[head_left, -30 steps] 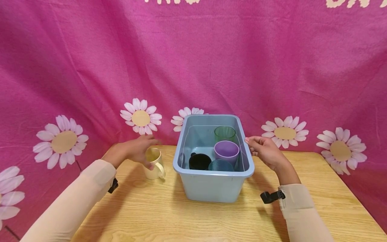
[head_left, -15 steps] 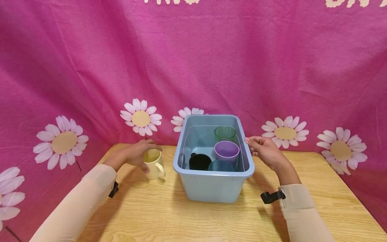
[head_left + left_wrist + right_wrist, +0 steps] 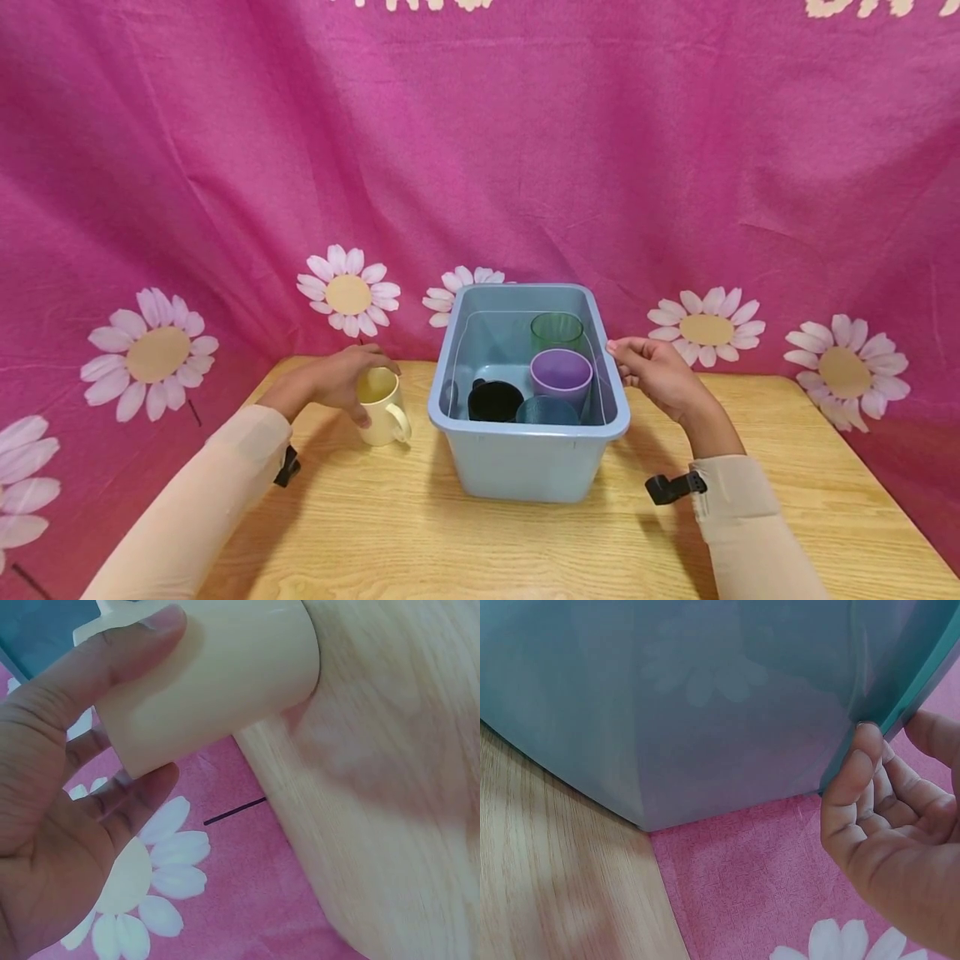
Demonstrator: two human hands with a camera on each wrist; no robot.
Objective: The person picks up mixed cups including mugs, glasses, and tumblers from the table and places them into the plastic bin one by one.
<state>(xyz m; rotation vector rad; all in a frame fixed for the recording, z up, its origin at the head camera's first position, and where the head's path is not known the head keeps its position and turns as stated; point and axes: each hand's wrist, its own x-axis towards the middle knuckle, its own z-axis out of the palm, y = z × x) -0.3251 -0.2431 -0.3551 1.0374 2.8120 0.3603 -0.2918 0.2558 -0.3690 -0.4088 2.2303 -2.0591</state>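
A pale yellow mug (image 3: 385,417) stands upright on the table left of a light blue plastic bin (image 3: 532,458), its handle turned toward the bin. My left hand (image 3: 337,381) holds the mug from the left, thumb on the near side and fingers round the far side; the left wrist view shows the thumb along the mug wall (image 3: 217,682). At the bin's right rim, my right hand (image 3: 663,375) pinches the edge between thumb and fingers, also seen in the right wrist view. Inside the bin are a black mug (image 3: 495,402), a purple cup (image 3: 561,373), a blue cup (image 3: 547,410) and a green cup (image 3: 557,331).
Under everything is a light wood table (image 3: 450,550). A pink cloth (image 3: 480,167) printed with white daisies hangs just behind it and at both sides. The bin's back wall stands close to the cloth.
My left hand has lowered slightly and taken hold of the yellow mug, which remains in place. The right hand and the bin look unchanged.
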